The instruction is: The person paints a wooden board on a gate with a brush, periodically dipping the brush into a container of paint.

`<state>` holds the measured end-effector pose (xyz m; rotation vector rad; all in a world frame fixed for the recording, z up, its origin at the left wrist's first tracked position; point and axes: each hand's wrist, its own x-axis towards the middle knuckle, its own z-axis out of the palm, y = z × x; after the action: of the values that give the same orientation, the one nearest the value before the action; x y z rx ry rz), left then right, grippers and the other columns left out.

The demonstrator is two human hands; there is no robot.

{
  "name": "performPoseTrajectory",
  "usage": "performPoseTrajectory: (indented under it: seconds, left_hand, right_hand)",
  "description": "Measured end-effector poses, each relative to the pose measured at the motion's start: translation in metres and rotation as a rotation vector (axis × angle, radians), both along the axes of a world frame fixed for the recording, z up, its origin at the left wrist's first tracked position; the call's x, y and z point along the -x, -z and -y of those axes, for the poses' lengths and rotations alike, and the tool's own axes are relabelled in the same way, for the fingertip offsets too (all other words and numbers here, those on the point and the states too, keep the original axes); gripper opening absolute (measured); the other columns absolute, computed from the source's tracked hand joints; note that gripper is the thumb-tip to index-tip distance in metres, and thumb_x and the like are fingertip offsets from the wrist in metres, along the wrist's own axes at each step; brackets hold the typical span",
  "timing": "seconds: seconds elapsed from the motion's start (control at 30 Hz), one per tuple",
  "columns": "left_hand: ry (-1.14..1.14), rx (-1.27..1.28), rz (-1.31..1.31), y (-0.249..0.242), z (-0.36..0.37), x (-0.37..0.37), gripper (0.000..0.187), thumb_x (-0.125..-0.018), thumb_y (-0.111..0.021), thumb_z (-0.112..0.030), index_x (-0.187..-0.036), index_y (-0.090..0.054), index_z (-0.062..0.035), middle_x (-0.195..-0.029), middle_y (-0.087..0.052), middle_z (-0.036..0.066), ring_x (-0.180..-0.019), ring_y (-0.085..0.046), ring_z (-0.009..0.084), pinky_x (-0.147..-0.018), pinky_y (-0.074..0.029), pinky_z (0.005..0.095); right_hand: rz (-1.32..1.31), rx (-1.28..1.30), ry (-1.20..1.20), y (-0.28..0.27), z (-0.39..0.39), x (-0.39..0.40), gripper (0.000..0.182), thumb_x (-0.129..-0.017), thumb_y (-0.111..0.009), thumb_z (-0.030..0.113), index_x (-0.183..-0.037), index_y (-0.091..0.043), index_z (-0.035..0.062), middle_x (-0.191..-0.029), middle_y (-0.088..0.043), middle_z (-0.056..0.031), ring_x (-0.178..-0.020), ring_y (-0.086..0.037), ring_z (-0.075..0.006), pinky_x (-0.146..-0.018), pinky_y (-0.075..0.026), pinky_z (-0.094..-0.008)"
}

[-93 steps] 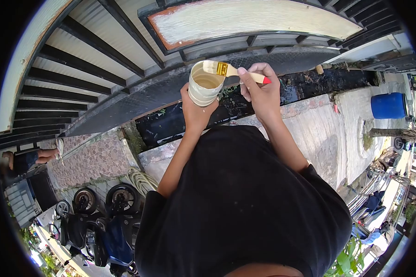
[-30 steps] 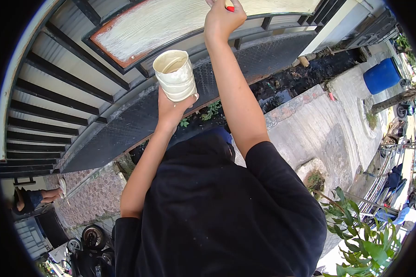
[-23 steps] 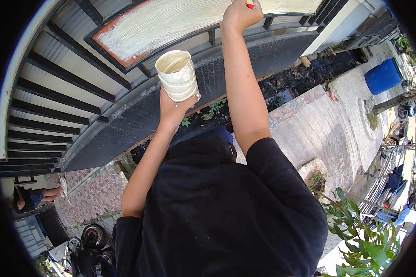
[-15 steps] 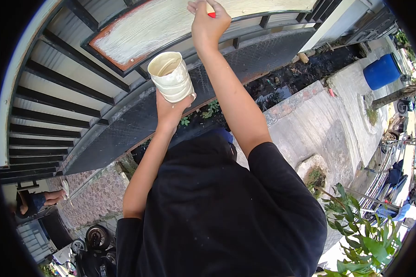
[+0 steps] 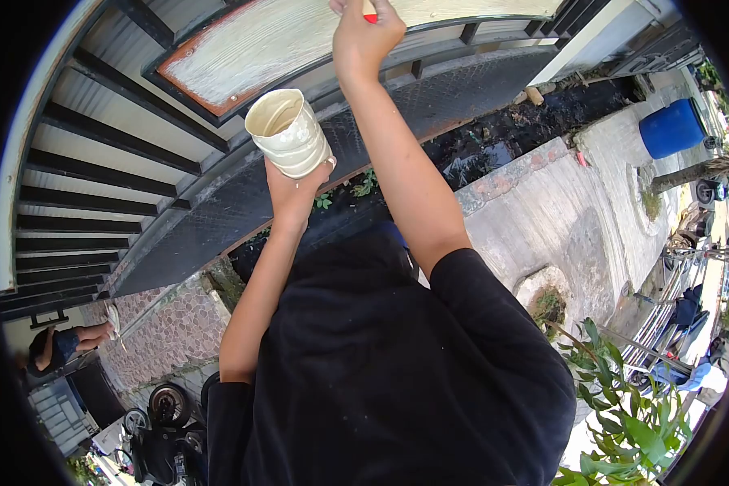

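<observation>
My left hand is closed around the lower part of a paint-smeared cream can, held tilted with its open mouth up; pale paint coats its inside. Up at the top edge of the view, my right hand grips a paintbrush, of which only a light handle part with a red patch shows; the bristles are out of sight. Just beyond both hands lies a wooden board in a black metal frame. Streaky cream paint covers it, and reddish-brown wood shows along its left end and edges.
Black metal bars run left of the board. Below it are a dark metal ledge and a ditch with dark water. A blue barrel and a leafy plant are at right; a person and motorbike at lower left.
The can in my left hand has shifted slightly left. My right hand has moved a little upward with the paintbrush, along the board.
</observation>
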<state>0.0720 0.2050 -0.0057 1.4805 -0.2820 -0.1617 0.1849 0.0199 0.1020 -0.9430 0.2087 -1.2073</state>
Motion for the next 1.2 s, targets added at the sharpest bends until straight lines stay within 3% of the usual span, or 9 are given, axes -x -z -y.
performPoseTrajectory:
  seconds: [0.27,0.47,0.7,0.8,0.9,0.97,1.0,1.17,1.2]
  left_hand:
    - [-0.095,0.017,-0.018,-0.002,-0.013,0.000,0.064,-0.085,-0.086,-0.002,-0.139,-0.051,-0.0034,-0.120,-0.071,0.010,-0.100,-0.073,0.0200,-0.075,-0.063,0.0345]
    - [-0.093,0.098,-0.059,-0.008,-0.016,0.000,0.072,-0.082,-0.089,-0.002,-0.139,-0.046,-0.0042,-0.119,-0.070,0.010,-0.099,-0.072,0.0179,-0.072,-0.061,0.0318]
    - [-0.179,0.053,-0.012,-0.009,-0.016,-0.002,0.071,-0.082,-0.089,-0.003,-0.138,-0.046,-0.0041,-0.117,-0.070,0.010,-0.097,-0.073,0.0180,-0.071,-0.060,0.0313]
    - [-0.178,0.049,-0.007,-0.012,-0.021,0.000,0.070,-0.082,-0.089,-0.002,-0.138,-0.046,-0.0040,-0.116,-0.070,0.011,-0.096,-0.073,0.0180,-0.070,-0.060,0.0312]
    - [-0.181,0.048,0.015,-0.017,-0.024,0.002,0.070,-0.083,-0.088,-0.002,-0.138,-0.045,-0.0039,-0.116,-0.069,0.012,-0.095,-0.073,0.0180,-0.070,-0.060,0.0311]
    - [-0.183,0.047,0.025,-0.017,-0.025,0.002,0.070,-0.083,-0.087,-0.001,-0.139,-0.045,-0.0039,-0.115,-0.069,0.012,-0.095,-0.073,0.0181,-0.070,-0.060,0.0311]
    - [-0.184,0.057,0.017,-0.016,-0.026,0.001,0.071,-0.083,-0.087,-0.001,-0.140,-0.044,-0.0040,-0.116,-0.069,0.012,-0.095,-0.072,0.0183,-0.071,-0.060,0.0310]
    - [-0.195,0.060,0.014,-0.013,-0.026,-0.001,0.076,-0.083,-0.088,0.000,-0.143,-0.041,-0.0042,-0.119,-0.067,0.012,-0.098,-0.072,0.0190,-0.072,-0.061,0.0310]
    - [-0.199,0.033,0.005,-0.012,-0.027,0.000,0.072,-0.083,-0.088,-0.002,-0.142,-0.046,-0.0043,-0.124,-0.067,0.011,-0.107,-0.070,0.0190,-0.088,-0.058,0.0340]
  right_hand:
    - [0.057,0.015,0.039,-0.003,0.004,0.018,0.034,-0.101,-0.065,0.004,-0.122,-0.067,-0.0228,-0.088,-0.079,-0.0258,-0.083,-0.081,-0.0271,-0.081,-0.065,-0.0332]
    - [-0.042,0.017,0.047,-0.005,0.015,0.002,0.033,-0.104,-0.061,0.008,-0.119,-0.069,-0.0202,-0.104,-0.079,-0.0268,-0.094,-0.080,-0.0281,-0.089,-0.065,-0.0352]
    - [-0.059,0.082,-0.184,0.002,-0.060,0.029,0.032,-0.100,-0.064,0.004,-0.118,-0.069,-0.0223,-0.085,-0.079,-0.0233,-0.081,-0.081,-0.0255,-0.079,-0.064,-0.0333]
    - [-0.003,0.065,0.160,0.002,-0.022,0.017,0.031,-0.099,-0.067,0.007,-0.114,-0.071,-0.0205,-0.082,-0.081,-0.0179,-0.078,-0.080,-0.0229,-0.080,-0.061,-0.0323]
    - [-0.001,-0.060,0.150,-0.005,0.008,0.006,0.034,-0.105,-0.060,0.009,-0.121,-0.068,-0.0202,-0.103,-0.079,-0.0279,-0.094,-0.080,-0.0288,-0.088,-0.064,-0.0356]
    - [-0.028,-0.062,0.082,-0.001,0.008,-0.002,0.036,-0.105,-0.060,0.010,-0.122,-0.068,-0.0205,-0.101,-0.079,-0.0275,-0.096,-0.080,-0.0303,-0.087,-0.064,-0.0365]
    - [-0.125,0.134,0.241,0.003,-0.005,-0.001,0.031,-0.099,-0.067,0.009,-0.109,-0.072,-0.0199,-0.080,-0.080,-0.0194,-0.078,-0.081,-0.0237,-0.080,-0.061,-0.0331]
    - [-0.118,0.137,-0.235,0.013,-0.068,0.028,0.028,-0.102,-0.066,0.003,-0.114,-0.069,-0.0215,-0.092,-0.079,-0.0251,-0.090,-0.081,-0.0267,-0.081,-0.066,-0.0315]
    - [-0.062,0.064,-0.206,0.013,-0.060,0.029,0.027,-0.103,-0.065,0.002,-0.115,-0.069,-0.0213,-0.094,-0.078,-0.0253,-0.091,-0.081,-0.0272,-0.082,-0.066,-0.0325]
